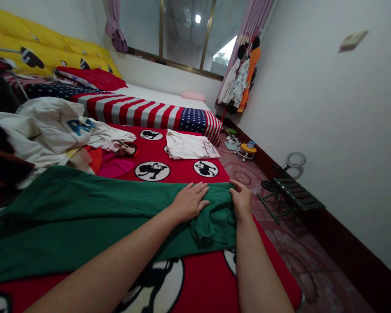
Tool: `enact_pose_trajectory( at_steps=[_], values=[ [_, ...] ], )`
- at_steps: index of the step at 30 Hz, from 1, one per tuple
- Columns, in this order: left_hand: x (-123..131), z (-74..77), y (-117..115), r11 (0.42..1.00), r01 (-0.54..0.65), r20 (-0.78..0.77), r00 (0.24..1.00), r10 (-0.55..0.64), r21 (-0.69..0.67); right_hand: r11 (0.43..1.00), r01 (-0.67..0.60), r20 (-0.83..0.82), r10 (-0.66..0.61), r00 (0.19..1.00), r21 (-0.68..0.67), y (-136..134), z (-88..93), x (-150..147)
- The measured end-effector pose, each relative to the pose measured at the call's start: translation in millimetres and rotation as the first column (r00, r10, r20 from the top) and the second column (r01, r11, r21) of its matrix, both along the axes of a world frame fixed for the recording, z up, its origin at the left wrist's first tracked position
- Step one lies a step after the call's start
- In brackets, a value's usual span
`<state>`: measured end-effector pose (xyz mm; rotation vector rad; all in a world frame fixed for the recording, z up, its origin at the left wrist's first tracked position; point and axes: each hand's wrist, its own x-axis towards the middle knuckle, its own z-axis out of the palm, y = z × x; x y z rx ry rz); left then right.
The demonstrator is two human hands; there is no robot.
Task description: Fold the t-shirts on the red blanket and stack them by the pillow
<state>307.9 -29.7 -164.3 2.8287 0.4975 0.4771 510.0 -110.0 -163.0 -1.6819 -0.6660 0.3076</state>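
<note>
- Pressing flat with spread fingers: left hand (189,202) on the green cloth (84,217), lying across the red monkey-print blanket (208,282).
- Pinching its bunched edge: right hand (240,199).
- Looks soft, light and limp; best held at that gathered edge.

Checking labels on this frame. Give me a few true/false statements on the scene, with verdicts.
1. The left hand lies flat on a green cloth. True.
2. The right hand holds a folded white garment. False: it grips a fold of the green cloth; the folded white garment lies farther off on the red bedspread.
3. The red bedspread bears round black-and-white cartoon figures. True.
4. A green folding stool stands on the bed. False: the green folding stool stands on the tiled floor.
5. Stars-and-stripes bedding lies beyond the red bedspread. True.
</note>
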Motion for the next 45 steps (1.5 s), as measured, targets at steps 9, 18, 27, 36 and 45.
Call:
enact_pose_trajectory(
  at_steps=[9, 18, 27, 36, 45],
  values=[
    [-1.3, 0.0, 1.4, 0.999, 0.028, 0.002, 1.0, -0.028, 0.024, 0.967, -0.18, -0.074, 0.169, 0.983, -0.183, -28.7, 35.9, -24.6],
    [-7.3, 5.5, 11.4, 0.99, 0.13, -0.051, 0.99, -0.133, -0.053, 0.918, -0.297, 0.073, 0.326, 0.943, -0.261, -51.4, 44.5, -26.0],
    [-17.1, 11.4, 12.2, 0.967, 0.19, 0.158, 0.974, -0.164, -0.171, 0.956, -0.059, 0.578, 0.223, 0.785, -0.289, -73.1, 39.9, -43.5],
    [-64.6, 41.2, -28.8, 0.903, 0.429, 0.089, 0.898, -0.43, 0.03, 0.765, -0.516, 0.542, 0.64, 0.544, -0.386, -118.7, 38.2, -60.3],
    [-85.9, 39.7, -28.7, 0.95, 0.314, 0.071, 0.947, -0.313, 0.006, 0.82, -0.518, 0.543, 0.558, 0.627, -0.244, -126.8, 34.7, -66.1]
  ],
)
